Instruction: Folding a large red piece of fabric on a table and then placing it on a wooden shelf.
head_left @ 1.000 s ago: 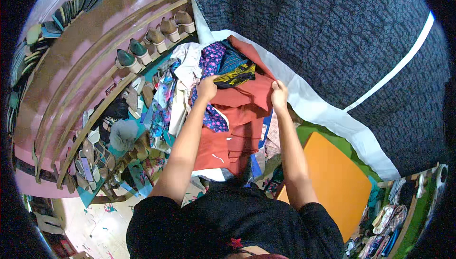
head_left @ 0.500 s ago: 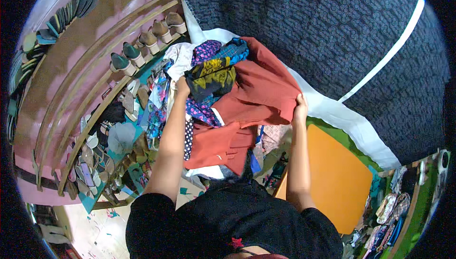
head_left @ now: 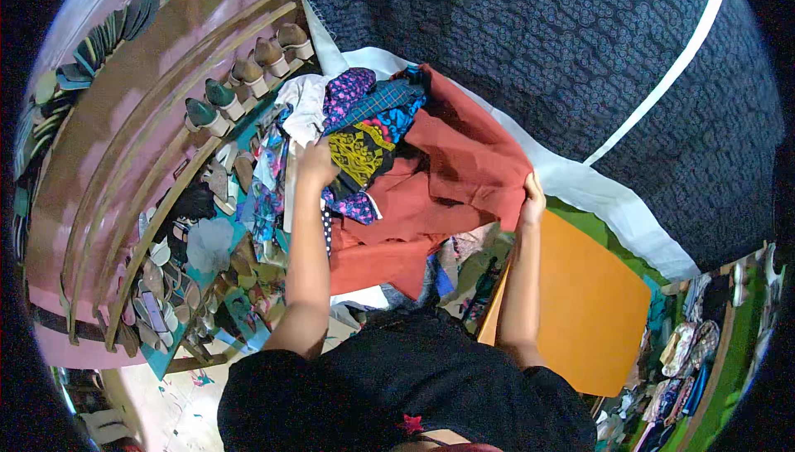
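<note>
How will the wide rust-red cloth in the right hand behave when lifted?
Probably floppy: the wide rust-red cloth hangs in soft folds from the right-hand grip. Likely light for its spread, since it looks like thin sheet fabric. Might snag or drag the black cloth with yellow print, which lies bunched against it.

Clothes pile in ctr, w/ shoes to L, board to R, cloth sheet behind.

Pink wall at nine o'clock; dark patterned cloth at one. Orange board at four. Pale floor, brightly lit, near seven-thirty.
</note>
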The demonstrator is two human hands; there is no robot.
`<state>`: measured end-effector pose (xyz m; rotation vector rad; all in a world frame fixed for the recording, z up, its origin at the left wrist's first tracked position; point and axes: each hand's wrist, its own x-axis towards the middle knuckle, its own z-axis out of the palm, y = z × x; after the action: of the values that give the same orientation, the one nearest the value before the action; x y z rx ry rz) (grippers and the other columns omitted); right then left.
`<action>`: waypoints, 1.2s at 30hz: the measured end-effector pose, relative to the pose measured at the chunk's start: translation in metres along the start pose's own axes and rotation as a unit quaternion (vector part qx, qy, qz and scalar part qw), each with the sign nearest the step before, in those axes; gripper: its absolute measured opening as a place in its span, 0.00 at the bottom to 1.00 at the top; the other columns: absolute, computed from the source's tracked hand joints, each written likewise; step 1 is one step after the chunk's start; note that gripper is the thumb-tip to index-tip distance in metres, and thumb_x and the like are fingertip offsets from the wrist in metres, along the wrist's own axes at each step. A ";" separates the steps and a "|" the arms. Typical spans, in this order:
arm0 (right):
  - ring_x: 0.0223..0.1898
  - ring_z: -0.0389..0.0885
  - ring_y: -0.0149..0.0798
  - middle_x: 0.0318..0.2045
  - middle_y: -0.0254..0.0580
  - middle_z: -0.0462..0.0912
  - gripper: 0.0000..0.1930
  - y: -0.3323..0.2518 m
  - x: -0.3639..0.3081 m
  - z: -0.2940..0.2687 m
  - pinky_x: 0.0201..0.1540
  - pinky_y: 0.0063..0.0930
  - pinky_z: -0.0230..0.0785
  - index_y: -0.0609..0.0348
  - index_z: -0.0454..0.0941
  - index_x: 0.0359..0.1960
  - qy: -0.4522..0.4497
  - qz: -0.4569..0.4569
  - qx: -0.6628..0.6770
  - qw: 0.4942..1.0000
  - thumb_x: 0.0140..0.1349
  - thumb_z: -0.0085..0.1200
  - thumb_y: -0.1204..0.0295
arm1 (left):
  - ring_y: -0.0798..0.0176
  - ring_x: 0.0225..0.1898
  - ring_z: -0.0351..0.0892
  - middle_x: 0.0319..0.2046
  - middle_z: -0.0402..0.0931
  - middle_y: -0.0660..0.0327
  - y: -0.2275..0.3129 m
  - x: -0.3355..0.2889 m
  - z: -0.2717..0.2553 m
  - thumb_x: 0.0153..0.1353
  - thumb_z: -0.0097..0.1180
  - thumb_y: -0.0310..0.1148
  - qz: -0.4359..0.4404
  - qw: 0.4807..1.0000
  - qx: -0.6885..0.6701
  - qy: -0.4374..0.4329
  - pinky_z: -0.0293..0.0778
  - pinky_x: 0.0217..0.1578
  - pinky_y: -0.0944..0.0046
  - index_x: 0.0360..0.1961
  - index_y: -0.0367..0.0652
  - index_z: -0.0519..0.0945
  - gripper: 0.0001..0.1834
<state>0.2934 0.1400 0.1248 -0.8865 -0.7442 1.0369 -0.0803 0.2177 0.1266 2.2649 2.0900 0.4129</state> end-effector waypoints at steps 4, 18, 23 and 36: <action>0.44 0.71 0.32 0.43 0.38 0.74 0.18 -0.002 -0.028 0.007 0.51 0.25 0.59 0.66 0.67 0.49 -0.148 0.024 -0.023 0.988 0.59 0.42 0.69 | 0.51 0.38 0.75 0.32 0.76 0.50 0.075 -0.002 0.011 0.53 0.46 0.51 0.013 0.959 -0.284 -0.003 0.69 0.39 0.56 0.33 0.41 0.77 0.22; 0.32 0.68 0.25 0.27 0.32 0.71 0.14 0.052 -0.086 -0.003 0.36 0.20 0.62 0.62 0.70 0.33 -0.336 0.197 -0.314 0.866 0.60 0.43 0.62 | 0.42 0.40 0.72 0.36 0.72 0.39 0.165 -0.025 0.117 0.48 0.50 0.32 0.038 0.940 -0.336 -0.031 0.69 0.40 0.51 0.43 0.32 0.70 0.21; 0.33 0.75 0.36 0.36 0.45 0.75 0.29 0.061 0.004 0.009 0.35 0.29 0.69 0.63 0.71 0.42 -0.065 0.166 -0.413 0.893 0.53 0.46 0.47 | 0.43 0.36 0.73 0.33 0.72 0.43 0.195 -0.053 0.102 0.48 0.46 0.28 0.085 0.960 -0.266 -0.012 0.69 0.37 0.50 0.37 0.33 0.70 0.14; 0.36 0.77 0.51 0.30 0.59 0.77 0.15 0.093 0.062 -0.036 0.41 0.35 0.68 0.59 0.76 0.38 -0.015 -0.049 -0.512 0.858 0.45 0.46 0.75 | 0.50 0.51 0.62 0.49 0.64 0.52 0.156 -0.048 0.073 0.46 0.57 0.38 0.173 0.943 -0.286 0.001 0.56 0.50 0.47 0.40 0.50 0.76 0.17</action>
<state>0.3083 0.2113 0.0328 -1.7121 -1.3945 0.5019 0.0841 0.1670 0.0796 2.2315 1.3125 0.8970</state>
